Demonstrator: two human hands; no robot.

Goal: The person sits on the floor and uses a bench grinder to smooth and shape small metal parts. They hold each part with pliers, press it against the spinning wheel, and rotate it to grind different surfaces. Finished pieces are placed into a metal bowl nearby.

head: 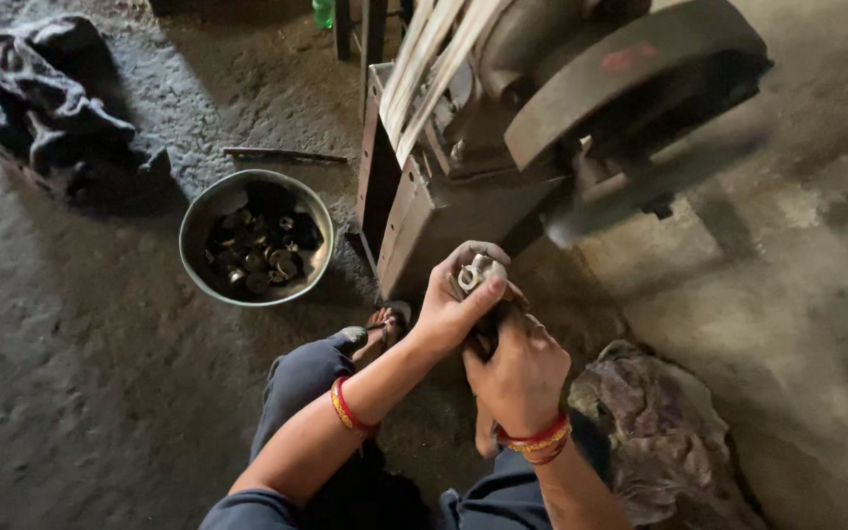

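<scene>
Gripping a small silvery metal ring-shaped part [476, 272], left hand [451, 304] and right hand [520, 378] clench it, its long axis tilted up toward the rusty grinding machine [581, 128].

A small metal part [480, 272] is gripped by the left hand [455, 299] and right hand [520, 378] beside a belt-driven machine [542, 147].

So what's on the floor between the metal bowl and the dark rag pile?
In the head view, only bare dusty floor lies between the bowl and the rag pile; a thin metal strip lies just beyond, above the bowl.
</scene>
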